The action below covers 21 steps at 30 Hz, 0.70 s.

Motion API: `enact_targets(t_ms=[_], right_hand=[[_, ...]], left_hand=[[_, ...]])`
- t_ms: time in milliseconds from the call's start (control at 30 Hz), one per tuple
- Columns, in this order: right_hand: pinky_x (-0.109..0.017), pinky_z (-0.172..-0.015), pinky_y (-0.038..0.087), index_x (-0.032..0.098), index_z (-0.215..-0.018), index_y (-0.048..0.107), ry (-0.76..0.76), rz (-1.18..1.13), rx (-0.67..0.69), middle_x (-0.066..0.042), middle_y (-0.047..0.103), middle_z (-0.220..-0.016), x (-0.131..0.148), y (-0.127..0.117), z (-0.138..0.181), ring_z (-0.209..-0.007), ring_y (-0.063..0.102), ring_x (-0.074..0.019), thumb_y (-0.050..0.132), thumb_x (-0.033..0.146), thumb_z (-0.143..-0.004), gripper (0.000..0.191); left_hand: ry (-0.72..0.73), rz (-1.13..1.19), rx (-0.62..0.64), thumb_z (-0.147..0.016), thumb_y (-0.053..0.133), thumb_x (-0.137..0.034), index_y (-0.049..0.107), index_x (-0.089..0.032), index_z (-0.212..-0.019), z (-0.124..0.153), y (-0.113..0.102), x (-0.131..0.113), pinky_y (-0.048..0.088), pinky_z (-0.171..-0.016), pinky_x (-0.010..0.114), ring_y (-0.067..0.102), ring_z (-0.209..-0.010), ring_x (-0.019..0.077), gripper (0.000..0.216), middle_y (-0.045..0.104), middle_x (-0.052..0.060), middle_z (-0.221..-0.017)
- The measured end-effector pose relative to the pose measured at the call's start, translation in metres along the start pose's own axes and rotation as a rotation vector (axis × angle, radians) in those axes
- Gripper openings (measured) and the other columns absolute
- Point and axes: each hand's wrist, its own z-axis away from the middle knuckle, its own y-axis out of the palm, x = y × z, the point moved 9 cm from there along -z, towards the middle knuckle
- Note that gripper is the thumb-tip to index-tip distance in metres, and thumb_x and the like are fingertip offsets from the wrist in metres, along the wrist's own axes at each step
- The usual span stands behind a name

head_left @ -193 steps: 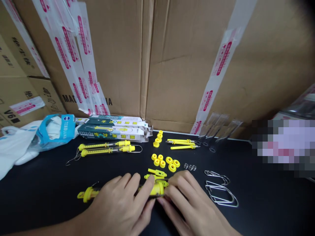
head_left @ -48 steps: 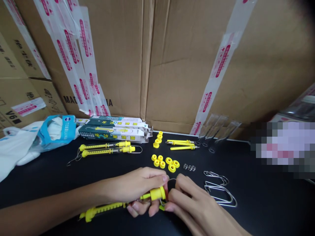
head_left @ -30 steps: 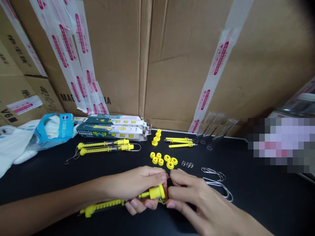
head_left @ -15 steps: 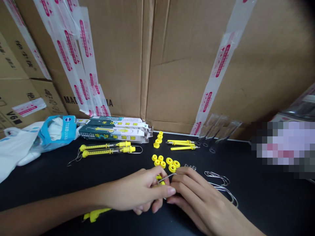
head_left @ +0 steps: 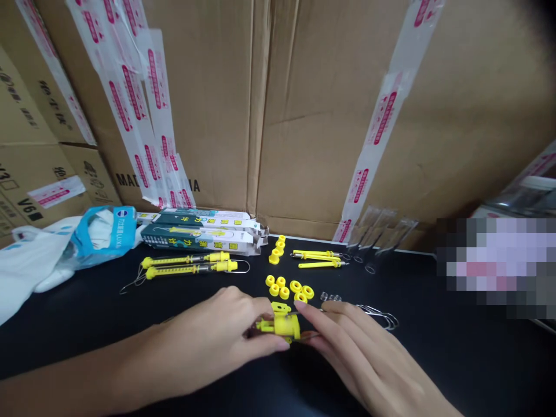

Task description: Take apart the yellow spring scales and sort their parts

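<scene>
My left hand (head_left: 230, 333) is closed around a spring scale (head_left: 287, 326), whose yellow end cap points to the right. The rest of its body is hidden in my fist. My right hand (head_left: 360, 353) pinches a bent metal wire handle (head_left: 309, 336) against the cap; whether its ends sit in the cap I cannot tell. Just beyond my fingers are a flat yellow tab (head_left: 280, 307), yellow rings (head_left: 307, 292) and small yellow collars (head_left: 281, 282). Several metal wire handles (head_left: 382, 315) lie beside my right hand, partly covered by it.
Two assembled spring scales (head_left: 191, 270) lie at left, before printed boxes (head_left: 204, 238). Farther back are yellow rods (head_left: 319, 264), yellow caps (head_left: 275, 255) and clear tubes (head_left: 382, 243). Small springs (head_left: 330, 297) lie near my right hand. A blue-and-white plastic bag (head_left: 124, 229) and large cartons (head_left: 208, 116) border the table.
My left hand has turned, bringing the scale's yellow cap into view between my hands. The wire handle, earlier slanting across my left fingertips, now meets the cap in my right fingers.
</scene>
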Motion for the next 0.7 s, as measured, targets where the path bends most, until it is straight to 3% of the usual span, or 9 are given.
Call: enact_targets(t_ms=[67, 167, 300, 467, 700], right_hand=[[-0.035, -0.097, 0.05, 0.004, -0.139, 0.051, 0.012, 0.0, -0.011, -0.013, 0.072, -0.113, -0.002, -0.002, 0.0, -0.105, 0.064, -0.0222, 0.048, 0.01, -0.102, 0.038], [-0.032, -0.1, 0.048, 0.006, -0.134, 0.056, 0.037, -0.038, -0.026, -0.009, 0.072, -0.114, -0.002, -0.004, -0.004, -0.111, 0.062, -0.0215, 0.051, 0.014, -0.101, 0.034], [-0.027, -0.103, 0.046, 0.007, -0.126, 0.06, 0.066, -0.133, -0.085, -0.006, 0.074, -0.103, 0.004, -0.006, -0.007, -0.108, 0.063, -0.0181, 0.051, 0.012, -0.101, 0.027], [-0.029, -0.088, 0.052, 0.013, -0.116, 0.065, 0.18, -0.155, -0.157, -0.008, 0.067, -0.091, 0.003, -0.003, -0.005, -0.099, 0.061, -0.0201, 0.056, 0.02, -0.1, 0.02], [-0.035, -0.073, 0.046, 0.016, -0.086, 0.061, 0.252, -0.136, -0.146, -0.005, 0.064, -0.08, -0.005, 0.003, -0.004, -0.082, 0.054, -0.022, 0.059, 0.018, -0.097, 0.012]], left_hand=[[0.082, -0.174, -0.081, -0.098, 0.058, -0.044, 0.065, -0.023, -0.09, 0.002, -0.006, -0.007, 0.038, -0.058, 0.027, 0.065, -0.072, 0.0194, 0.024, 0.067, -0.001, -0.081], [0.229, -0.479, -0.285, -0.096, 0.064, -0.031, 0.065, -0.021, -0.097, 0.012, -0.014, -0.023, 0.039, -0.055, 0.029, 0.066, -0.066, 0.0206, 0.01, 0.066, -0.001, -0.076], [0.391, -0.688, -0.536, -0.098, 0.058, -0.025, 0.063, -0.02, -0.101, 0.033, -0.014, -0.04, 0.039, -0.051, 0.031, 0.062, -0.056, 0.0199, 0.008, 0.061, -0.003, -0.068], [0.468, -0.795, -0.635, -0.096, 0.047, -0.008, 0.062, -0.016, -0.108, 0.045, -0.004, -0.051, 0.043, -0.053, 0.033, 0.062, -0.057, 0.0202, 0.02, 0.064, -0.001, -0.069], [0.351, -0.753, -0.634, -0.1, 0.044, -0.016, 0.061, -0.014, -0.111, 0.036, 0.003, -0.049, 0.052, -0.061, 0.04, 0.067, -0.07, 0.0277, 0.021, 0.068, 0.006, -0.082]])
